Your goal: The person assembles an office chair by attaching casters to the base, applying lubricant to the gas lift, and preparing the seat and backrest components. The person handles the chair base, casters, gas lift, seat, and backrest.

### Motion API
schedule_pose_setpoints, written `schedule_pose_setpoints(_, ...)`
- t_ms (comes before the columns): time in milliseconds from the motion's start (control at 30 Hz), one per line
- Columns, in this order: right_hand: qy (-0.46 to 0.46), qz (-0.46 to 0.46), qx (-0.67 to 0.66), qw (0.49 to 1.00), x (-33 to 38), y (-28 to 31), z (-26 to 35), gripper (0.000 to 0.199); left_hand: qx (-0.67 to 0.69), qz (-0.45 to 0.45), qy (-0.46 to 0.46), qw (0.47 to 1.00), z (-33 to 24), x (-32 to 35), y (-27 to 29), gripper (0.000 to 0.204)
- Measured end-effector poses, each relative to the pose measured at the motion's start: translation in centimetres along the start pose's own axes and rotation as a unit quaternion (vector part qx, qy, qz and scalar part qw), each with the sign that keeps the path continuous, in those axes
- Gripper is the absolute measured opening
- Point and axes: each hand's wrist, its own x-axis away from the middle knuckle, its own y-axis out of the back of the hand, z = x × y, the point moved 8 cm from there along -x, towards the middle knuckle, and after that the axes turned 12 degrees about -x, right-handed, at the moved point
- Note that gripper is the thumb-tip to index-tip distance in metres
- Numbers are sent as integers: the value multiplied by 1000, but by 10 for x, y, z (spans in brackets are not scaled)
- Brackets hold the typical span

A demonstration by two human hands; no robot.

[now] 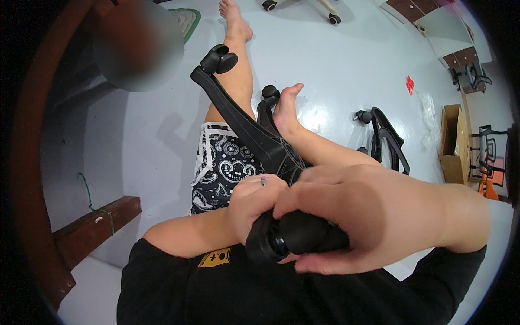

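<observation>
A black five-star-type chair base point(265, 143) lies across my lap, one leg's end pointing toward my chest. My left hand point(254, 197) is wrapped around that near leg, close to its end. My right hand point(379, 216) grips a black caster wheel point(309, 233) at the leg's tip, thumb below and fingers over it. A dark gap with a bit of shiny metal shows between caster and leg end. Two other casters sit on the far legs: one at the upper left point(218, 60), another point(270, 95) beside my foot. The base's hub is partly hidden behind my hands.
On the floor to the right lie a loose caster point(365, 116), a black curved frame point(391, 138), clear plastic point(429, 122) and a red wrapper point(410, 85). Beyond stands a cardboard box point(454, 143). A brown wooden beam point(97, 227) is at left; a wheeled chair foot point(325, 8) at the top.
</observation>
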Motion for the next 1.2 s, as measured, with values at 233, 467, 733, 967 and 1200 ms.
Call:
schedule_pose_setpoints(233,96,-124,165,974,11,69,10,39,94,-24,41,994,27,-64,11,50)
schedule_pose_setpoints(467,80,-327,127,933,30,152,-10,37,149,184,110,965,72,-169,3,40)
schedule_pose_setpoints(733,107,-537,125,827,69,162,-31,49,53,-83,19,995,54,-198,-7,36)
schedule_pose_setpoints(967,150,-383,-163,897,96,112,-31,35,55,29,-6,998,10,-179,-35,25)
schedule_pose_setpoints(1200,211,-293,-107,926,129,44,-31,42,-7,123,-36,992,-27,-123,-63,32)
